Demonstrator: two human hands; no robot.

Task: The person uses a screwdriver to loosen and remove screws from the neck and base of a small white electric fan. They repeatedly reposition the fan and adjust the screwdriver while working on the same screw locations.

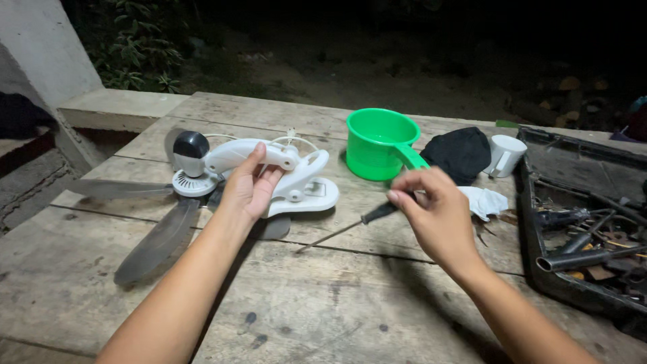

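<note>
While hands work, green scoop point(379, 143) sits behind.

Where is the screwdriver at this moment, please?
The screwdriver is in the right hand, mid-table, tip pointing left toward the white fan, just before the green dipper.
</note>
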